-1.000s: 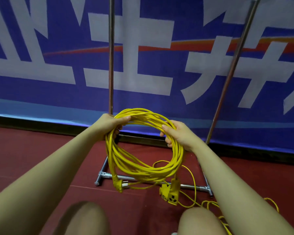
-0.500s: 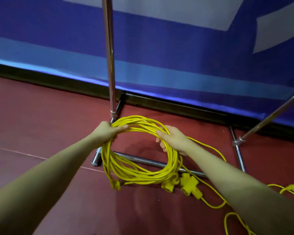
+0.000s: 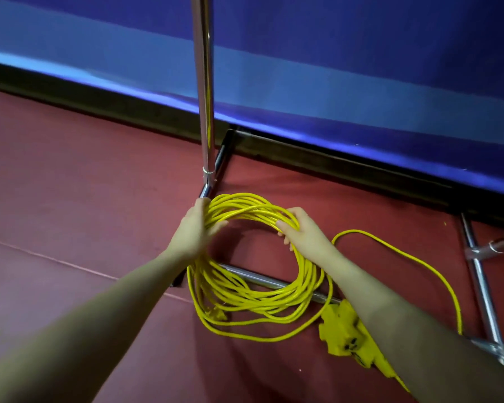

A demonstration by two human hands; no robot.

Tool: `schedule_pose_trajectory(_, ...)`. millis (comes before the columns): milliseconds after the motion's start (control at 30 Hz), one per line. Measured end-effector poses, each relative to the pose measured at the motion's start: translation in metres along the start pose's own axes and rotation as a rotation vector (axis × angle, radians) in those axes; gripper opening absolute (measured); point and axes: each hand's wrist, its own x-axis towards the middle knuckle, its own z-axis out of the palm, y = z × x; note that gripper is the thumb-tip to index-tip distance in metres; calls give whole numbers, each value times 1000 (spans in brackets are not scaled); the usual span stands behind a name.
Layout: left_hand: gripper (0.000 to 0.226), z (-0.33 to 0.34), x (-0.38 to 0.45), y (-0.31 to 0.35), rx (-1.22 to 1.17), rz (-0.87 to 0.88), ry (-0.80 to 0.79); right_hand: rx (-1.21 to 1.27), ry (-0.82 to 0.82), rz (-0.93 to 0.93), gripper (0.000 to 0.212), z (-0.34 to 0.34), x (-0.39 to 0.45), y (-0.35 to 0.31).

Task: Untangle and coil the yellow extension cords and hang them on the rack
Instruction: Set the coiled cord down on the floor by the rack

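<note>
Both forearms are bare from the frame's lower edge to the wrists, with no sleeve reaching into view. The left hand and right hand wear no gloves, rings, watch or bracelet. Short, unpainted fingernails show on the right hand.

Dark red floor bearing the chrome rack base, a yellow socket block and a loose yellow cord.

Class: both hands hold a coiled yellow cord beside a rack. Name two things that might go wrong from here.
1. The loose yellow cord trailing on the floor may snag on the rack's base bar.
2. The left hand and right hand grip only the coil's top, so lower loops may slip apart.
</note>
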Motion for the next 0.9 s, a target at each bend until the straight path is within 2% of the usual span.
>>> schedule_pose_trajectory(100,63,8,9,-11,184,13,39,-56,45,-21,23,7,6,11)
schedule_pose_trajectory(200,53,10,16,-13,157,3,43,-152,86,-34,21,14,10,17)
schedule_pose_trajectory(300,50,10,18,-14,128,-2,109,-153,143,-15,28,24,15,21)
schedule_pose_trajectory(400,51,14,23,-12,251,-5,124,-185,185,-7,33,34,21,26)
schedule_pose_trajectory(467,50,16,27,-11,330,61,110,-292,195,-2,34,36,25,29)
schedule_pose_trajectory(567,51,12,25,-11,274,174,99,-499,166,114,41,35,26,30)
schedule_pose_trajectory(633,59,11,17,-13,275,301,119,-614,152,123,44,36,25,29)
schedule_pose_trajectory(700,68,15,4,-17,375,370,72,-730,186,56,47,37,21,25)
schedule_pose_trajectory(800,79,23,-5,-20,560,285,-92,-842,195,-112,54,36,9,23)
schedule_pose_trajectory(900,65,27,4,-23,687,210,-168,-937,90,-145,59,33,-1,28)
